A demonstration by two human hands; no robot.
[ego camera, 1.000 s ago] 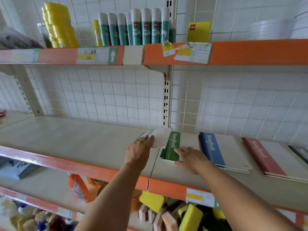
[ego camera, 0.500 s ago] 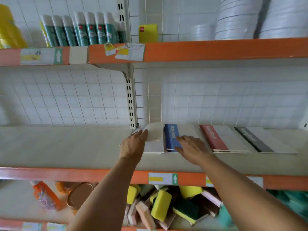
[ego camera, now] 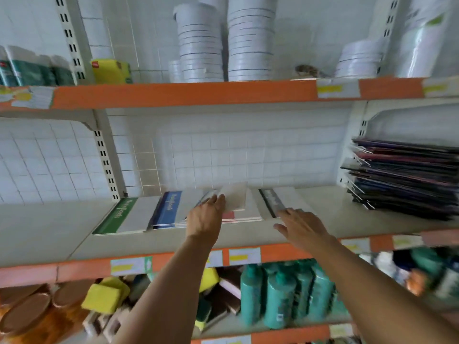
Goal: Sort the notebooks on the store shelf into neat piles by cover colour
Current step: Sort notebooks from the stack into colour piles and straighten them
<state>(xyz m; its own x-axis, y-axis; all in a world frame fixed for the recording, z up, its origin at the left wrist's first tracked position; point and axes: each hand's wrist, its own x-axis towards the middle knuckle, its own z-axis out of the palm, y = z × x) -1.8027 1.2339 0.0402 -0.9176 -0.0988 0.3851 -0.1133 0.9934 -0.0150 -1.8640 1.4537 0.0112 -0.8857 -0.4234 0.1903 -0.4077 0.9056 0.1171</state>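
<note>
Grey-backed and tilted, a loose notebook (ego camera: 233,196) is sitting in the left hand (ego camera: 205,217), fingers pinching its near edge, above the red-covered pile (ego camera: 244,216). Its long axis is running away from the person toward the tiled wall. Just right, the black-spined pile (ego camera: 273,202) is lying under the right hand (ego camera: 301,225), whose spread, nearly straight fingers are touching its near corner and holding nothing. Green (ego camera: 119,216) and blue (ego camera: 169,207) piles are lying left on the shelf (ego camera: 49,234).
</note>
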